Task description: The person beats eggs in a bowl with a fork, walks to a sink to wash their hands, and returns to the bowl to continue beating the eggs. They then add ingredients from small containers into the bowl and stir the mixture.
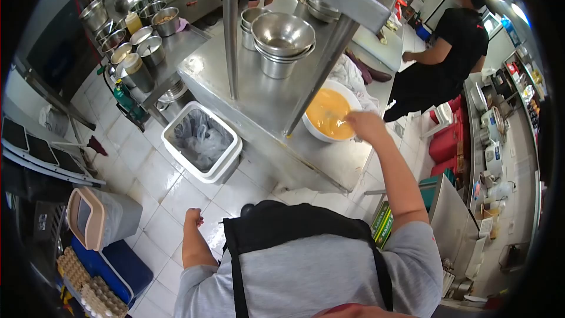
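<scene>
A white bowl (pixel 315 131) of yellow liquid sits near the edge of a steel counter (pixel 259 97). My right hand (pixel 365 125) is over the bowl's right rim, fingers closed around a thin utensil (pixel 339 119) that dips into the liquid; the utensil is blurred. My left hand (pixel 193 218) hangs at my side above the tiled floor, curled into a loose fist with nothing in it. A crumpled white cloth (pixel 353 79) lies just behind the bowl.
Stacked steel bowls (pixel 281 38) stand behind a slanted shelf post (pixel 321 59). A white lined bin (pixel 203 141) sits on the floor by the counter. Egg trays (pixel 88 285), a blue crate (pixel 123 265) and a lidded grey bin (pixel 100 218) lie lower left. A person in black (pixel 450 53) works at the far counter.
</scene>
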### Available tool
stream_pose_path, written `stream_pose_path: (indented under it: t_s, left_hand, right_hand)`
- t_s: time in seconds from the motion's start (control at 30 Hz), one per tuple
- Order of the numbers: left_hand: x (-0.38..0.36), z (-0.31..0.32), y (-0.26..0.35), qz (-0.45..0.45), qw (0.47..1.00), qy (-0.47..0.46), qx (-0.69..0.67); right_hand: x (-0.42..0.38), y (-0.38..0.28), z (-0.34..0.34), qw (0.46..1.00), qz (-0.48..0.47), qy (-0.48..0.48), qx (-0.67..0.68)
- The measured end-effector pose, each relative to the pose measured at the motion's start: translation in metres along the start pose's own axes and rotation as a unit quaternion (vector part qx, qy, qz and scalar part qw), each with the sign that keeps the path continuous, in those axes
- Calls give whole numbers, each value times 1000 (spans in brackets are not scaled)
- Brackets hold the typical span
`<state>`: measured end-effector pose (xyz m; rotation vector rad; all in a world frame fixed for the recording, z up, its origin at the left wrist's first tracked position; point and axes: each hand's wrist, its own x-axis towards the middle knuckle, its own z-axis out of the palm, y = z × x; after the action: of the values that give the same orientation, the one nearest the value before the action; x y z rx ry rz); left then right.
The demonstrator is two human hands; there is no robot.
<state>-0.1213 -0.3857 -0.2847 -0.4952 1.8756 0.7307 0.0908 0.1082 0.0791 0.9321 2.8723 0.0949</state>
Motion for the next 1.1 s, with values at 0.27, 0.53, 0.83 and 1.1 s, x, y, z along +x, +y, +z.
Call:
stream_pose_path:
  t_s: [0.27, 0.53, 0.83, 1.1]
  left_hand:
    - [-2, 1, -5, -10, 1000, 0, -6]
    - [-7, 4, 6, 1, 1000, 6, -7]
    - [-23, 6, 7, 23, 1000, 8, 5]
    - [-2, 10, 2, 18, 1000, 1, -2]
  right_hand:
    - [-2, 9, 18, 1000, -3, 2, 1]
    - [0, 5, 18, 996, 50, -9, -67]
    - [-10, -1, 22, 993, -68, -18, -93]
    - [-15, -3, 15, 996, -85, -6, -20]
